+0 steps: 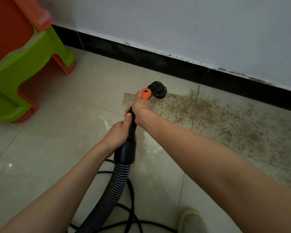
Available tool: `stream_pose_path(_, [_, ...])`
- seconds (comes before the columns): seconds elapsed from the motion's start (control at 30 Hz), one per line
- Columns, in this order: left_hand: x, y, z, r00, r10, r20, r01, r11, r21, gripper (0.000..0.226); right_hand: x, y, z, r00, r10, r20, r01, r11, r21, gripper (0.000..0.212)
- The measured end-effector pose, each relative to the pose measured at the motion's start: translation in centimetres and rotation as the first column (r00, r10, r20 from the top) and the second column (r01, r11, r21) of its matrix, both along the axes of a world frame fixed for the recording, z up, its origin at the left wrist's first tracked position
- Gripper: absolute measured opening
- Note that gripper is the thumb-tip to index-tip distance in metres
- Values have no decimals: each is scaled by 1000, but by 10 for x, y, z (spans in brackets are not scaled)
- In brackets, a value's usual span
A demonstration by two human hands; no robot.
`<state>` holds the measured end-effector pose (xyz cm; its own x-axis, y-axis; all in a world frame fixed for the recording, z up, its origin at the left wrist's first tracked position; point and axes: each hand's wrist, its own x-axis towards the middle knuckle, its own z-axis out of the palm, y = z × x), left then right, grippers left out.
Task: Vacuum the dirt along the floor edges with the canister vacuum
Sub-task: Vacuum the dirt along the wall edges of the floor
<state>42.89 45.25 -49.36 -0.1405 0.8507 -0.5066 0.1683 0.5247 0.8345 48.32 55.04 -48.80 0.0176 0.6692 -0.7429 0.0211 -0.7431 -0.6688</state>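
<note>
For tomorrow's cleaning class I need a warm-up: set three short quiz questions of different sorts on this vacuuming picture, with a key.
1. True or false: the round brush nozzle touches the black skirting.
2. Which hand is nearer the nozzle on the wand? A left hand B right hand
3. Fill in: most dirt lies to the ___ of the nozzle.

Key: 1 false, it sits on the floor short of it. 2 B. 3 right.

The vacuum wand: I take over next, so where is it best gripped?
Grip the slim black wand between the orange collar and the wide hose cuff, coming from above; both bulges stop fingers sliding, as the left hand and right hand show.
</note>
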Motion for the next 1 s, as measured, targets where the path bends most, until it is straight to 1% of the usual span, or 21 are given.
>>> stream_pose_path(0.13, [20,9,2,998,-44,33,44,999,-5,57,25,7,-1,998,-12,62,10,1000,20,58])
stream_pose_path(0.3, [38,18,1,994,-78,77,80,997,-24,56,46,16,-7,991,-51,124,48,999,25,56])
stream_pose_path(0.43, [47,26,0,991,-80,109,83,996,-28,55,55,24,-10,987,-72,142,67,997,40,57])
stream_pose_path(0.53, [45,29,1,992,-63,110,68,997,-39,56,51,28,-9,984,-52,168,46,998,43,60])
stream_pose_path(0.67, [25,26,5,997,-50,59,53,997,-50,58,29,25,-5,989,-49,136,44,998,37,59])
stream_pose_path(0.87, [-28,10,16,997,-19,-79,16,999,-39,62,-32,4,1,999,-40,-3,40,999,-17,56])
stream_pose_path(1.0, [-59,-8,19,993,100,-65,-103,993,-55,64,-76,-10,4,999,52,-2,-52,999,-17,55])
